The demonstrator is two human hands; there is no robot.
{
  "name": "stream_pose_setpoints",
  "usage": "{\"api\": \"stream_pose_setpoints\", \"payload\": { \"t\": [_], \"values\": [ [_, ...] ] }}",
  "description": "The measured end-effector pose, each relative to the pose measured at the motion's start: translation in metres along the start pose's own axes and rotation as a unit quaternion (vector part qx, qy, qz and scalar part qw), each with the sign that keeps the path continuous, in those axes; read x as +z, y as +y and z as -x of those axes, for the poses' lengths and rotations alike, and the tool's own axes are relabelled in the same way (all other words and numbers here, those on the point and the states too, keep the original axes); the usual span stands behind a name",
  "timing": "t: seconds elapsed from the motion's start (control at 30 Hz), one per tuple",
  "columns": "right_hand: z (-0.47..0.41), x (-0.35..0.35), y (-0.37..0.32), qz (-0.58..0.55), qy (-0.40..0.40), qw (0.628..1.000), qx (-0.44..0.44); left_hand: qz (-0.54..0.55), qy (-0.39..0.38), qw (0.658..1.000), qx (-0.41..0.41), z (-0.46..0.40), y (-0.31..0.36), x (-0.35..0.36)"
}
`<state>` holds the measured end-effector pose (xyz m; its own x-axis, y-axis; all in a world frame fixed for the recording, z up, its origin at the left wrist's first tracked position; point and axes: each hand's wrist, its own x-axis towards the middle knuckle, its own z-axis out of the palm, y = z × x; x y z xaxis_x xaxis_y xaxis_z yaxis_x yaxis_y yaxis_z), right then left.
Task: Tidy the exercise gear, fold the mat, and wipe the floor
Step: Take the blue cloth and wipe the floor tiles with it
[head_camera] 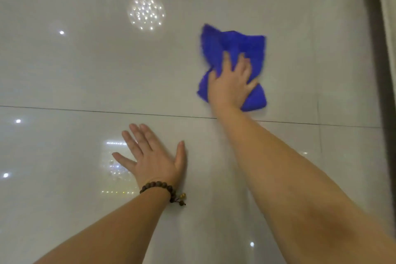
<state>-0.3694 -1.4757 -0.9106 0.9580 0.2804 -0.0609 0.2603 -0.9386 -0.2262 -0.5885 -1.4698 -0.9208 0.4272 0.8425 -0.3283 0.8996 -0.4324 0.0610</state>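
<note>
A crumpled blue cloth lies on the glossy white tiled floor, right of centre. My right hand lies on top of the cloth with its fingers curled into the fabric, the arm stretched forward. The cloth's edges look blurred. My left hand rests flat on the floor nearer to me, fingers spread and straight, with a wooden bead bracelet on the wrist. No mat or exercise gear is in view.
A dark strip runs along the right edge beside a pale curtain. A thin grout line crosses the floor from left to right. Ceiling lights reflect in the tiles.
</note>
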Motion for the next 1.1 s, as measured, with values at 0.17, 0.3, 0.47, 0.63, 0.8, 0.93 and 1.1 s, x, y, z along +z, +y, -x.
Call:
{"api": "stream_pose_setpoints", "payload": {
  "t": [0.17, 0.3, 0.47, 0.63, 0.8, 0.93, 1.1],
  "values": [
    [0.091, 0.01, -0.011, 0.02, -0.102, 0.929, -0.354, 0.004, 0.003, 1.0, -0.004, 0.0, 0.002, -0.001],
    [0.043, -0.017, 0.133, 0.029, 0.008, 0.997, -0.073, 0.009, 0.0, 1.0, 0.006, 0.002, -0.001, 0.001],
    [0.016, -0.066, 0.252, 0.001, 0.031, 0.961, 0.273, 0.016, 0.005, 1.0, 0.014, 0.002, 0.0, -0.002],
    [0.089, -0.022, 0.12, -0.003, 0.042, 0.993, 0.112, 0.007, 0.011, 1.0, 0.018, 0.002, -0.004, 0.001],
    [0.17, -0.012, 0.087, 0.026, -0.054, 0.963, -0.261, 0.01, 0.006, 1.0, 0.017, 0.0, -0.007, 0.001],
    [0.133, -0.046, 0.247, 0.033, 0.02, 0.996, 0.085, 0.018, -0.007, 1.0, 0.022, 0.001, -0.008, -0.003],
    [0.133, -0.063, 0.27, -0.003, 0.023, 0.96, 0.281, 0.085, -0.03, 0.991, 0.096, 0.01, -0.038, -0.006]
  ]
}}
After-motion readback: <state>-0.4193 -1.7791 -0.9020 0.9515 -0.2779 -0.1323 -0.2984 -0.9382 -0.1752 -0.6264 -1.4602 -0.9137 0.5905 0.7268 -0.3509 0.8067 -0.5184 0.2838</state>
